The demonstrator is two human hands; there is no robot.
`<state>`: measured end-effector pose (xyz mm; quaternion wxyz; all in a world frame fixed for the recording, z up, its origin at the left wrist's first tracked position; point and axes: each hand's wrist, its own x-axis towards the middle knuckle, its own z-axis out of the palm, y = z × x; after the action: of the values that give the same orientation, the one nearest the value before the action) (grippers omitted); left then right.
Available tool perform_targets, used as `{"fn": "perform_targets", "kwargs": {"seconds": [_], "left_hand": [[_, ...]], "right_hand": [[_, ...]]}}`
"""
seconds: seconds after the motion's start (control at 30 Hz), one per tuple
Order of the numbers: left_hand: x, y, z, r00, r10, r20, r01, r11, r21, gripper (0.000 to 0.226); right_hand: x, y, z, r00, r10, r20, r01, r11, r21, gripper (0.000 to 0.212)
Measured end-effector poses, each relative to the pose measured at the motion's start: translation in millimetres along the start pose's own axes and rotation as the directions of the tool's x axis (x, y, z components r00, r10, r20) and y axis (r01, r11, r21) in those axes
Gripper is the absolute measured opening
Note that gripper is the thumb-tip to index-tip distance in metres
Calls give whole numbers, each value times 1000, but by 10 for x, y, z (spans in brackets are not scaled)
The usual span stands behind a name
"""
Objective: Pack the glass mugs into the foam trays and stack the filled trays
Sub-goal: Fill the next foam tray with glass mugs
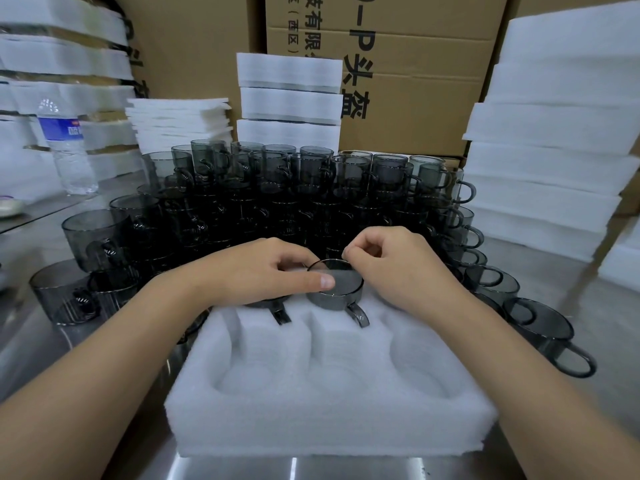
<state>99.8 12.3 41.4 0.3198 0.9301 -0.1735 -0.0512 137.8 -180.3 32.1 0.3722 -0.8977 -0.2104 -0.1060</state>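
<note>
A white foam tray (329,410) lies in front of me on the steel table. A smoky grey glass mug (337,296) stands in the middle pocket of its far row, handle toward me. My right hand (398,271) pinches that mug's rim at the right. My left hand (263,271) covers a second mug (273,306) in the far left pocket, of which the lower wall and handle show; its thumb reaches the middle mug's rim. The three near pockets hold nothing. Stacked grey mugs (277,188) crowd the table behind the tray.
Loose mugs stand at the left (69,296) and right (540,327) of the tray. Foam trays are piled at the right (554,150), back centre (289,95) and left (65,64). A water bottle (67,147) stands back left. Cardboard boxes (415,81) form the back wall.
</note>
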Motion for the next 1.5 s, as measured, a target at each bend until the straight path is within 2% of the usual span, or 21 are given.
{"fn": "perform_targets", "kwargs": {"seconds": [0.3, 0.53, 0.73, 1.0, 1.1, 1.17, 1.23, 1.3, 1.33, 1.4, 1.43, 1.5], "left_hand": [[13, -18, -14, 999, -48, 24, 48, 999, 14, 53], [15, -18, -14, 998, -55, 27, 55, 999, 4, 48], [18, -18, -15, 997, -72, 13, 72, 997, 33, 49], [15, -25, -34, 998, -56, 7, 56, 998, 33, 35], [16, -22, -21, 999, -52, -1, 52, 998, 34, 40], [9, -16, -13, 998, -64, -19, 65, 996, 55, 46], [-4, 0, -3, 994, -59, -94, 74, 985, 158, 46], [-5, 17, 18, 958, -5, -288, 114, 925, 362, 47], [2, 29, 36, 904, 43, -425, 166, 881, 443, 48], [5, 69, 42, 730, 124, -672, 297, 828, 475, 42], [-1, 75, 18, 647, 143, -749, 349, 818, 458, 36], [-26, 42, -69, 557, 174, -812, 422, 783, 458, 30]], "right_hand": [[-22, -11, 8, 989, 0, 149, 21, 990, -137, 20], [-31, 0, -1, 987, -4, 163, 32, 986, -167, 22], [-45, -23, -10, 976, 11, 218, 33, 981, -194, 37], [-38, -19, -19, 973, 28, 228, 16, 982, -187, 33], [-32, -13, -16, 973, 27, 231, 18, 981, -193, 33], [-29, -12, -15, 972, 27, 234, 20, 980, -197, 32], [-28, -12, -17, 972, 29, 235, 19, 980, -200, 32], [-26, -14, -18, 972, 26, 234, 22, 979, -201, 33], [-26, -14, -18, 972, 25, 234, 23, 979, -201, 33], [-26, -13, -18, 971, 28, 236, 19, 980, -197, 33], [-27, -14, -19, 970, 31, 239, 17, 981, -195, 33], [-32, -13, -21, 968, 37, 247, 13, 981, -195, 34]]}}
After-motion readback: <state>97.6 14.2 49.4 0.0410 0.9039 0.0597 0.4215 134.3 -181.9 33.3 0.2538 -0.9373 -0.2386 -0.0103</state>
